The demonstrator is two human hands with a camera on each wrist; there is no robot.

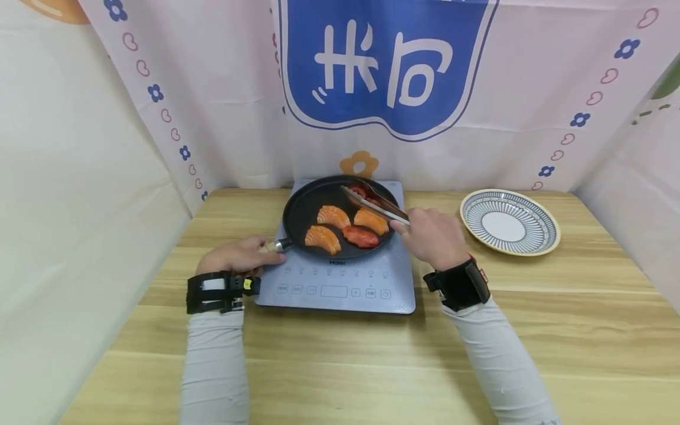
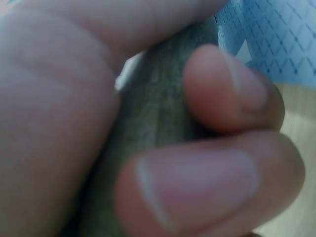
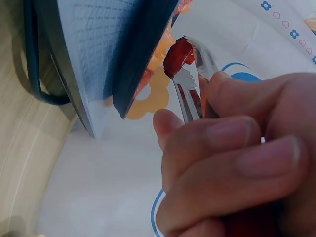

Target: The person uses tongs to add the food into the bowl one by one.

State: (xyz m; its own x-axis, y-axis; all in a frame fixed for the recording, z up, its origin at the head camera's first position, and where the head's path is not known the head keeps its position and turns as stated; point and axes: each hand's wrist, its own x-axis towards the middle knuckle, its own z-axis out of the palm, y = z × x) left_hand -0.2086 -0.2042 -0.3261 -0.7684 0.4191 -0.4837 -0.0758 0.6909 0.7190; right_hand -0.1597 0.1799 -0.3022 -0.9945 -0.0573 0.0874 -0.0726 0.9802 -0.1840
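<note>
A black frying pan (image 1: 300, 215) sits on a flat Haier cooktop (image 1: 340, 301). My left hand (image 1: 231, 258) grips the pan's wooden handle (image 2: 153, 98), fingers wrapped round it in the left wrist view. Metal tongs (image 1: 385, 212) are in my right hand (image 1: 434, 237), their tips over the far right part of the pan. Between the tips is a dark red food piece (image 3: 177, 57), seen in the right wrist view. Orange, white-striped salmon slices (image 1: 322, 239) and another red piece (image 1: 360, 237) lie in the pan, nearer the handle side.
To the right of the cooktop, a round plate (image 1: 503, 225) with a dark striped pattern stands on the wooden table (image 1: 340, 372). A printed cloth (image 1: 239, 136) hangs close behind the pan. A dark cord (image 3: 32, 64) loops beside the cooktop in the right wrist view.
</note>
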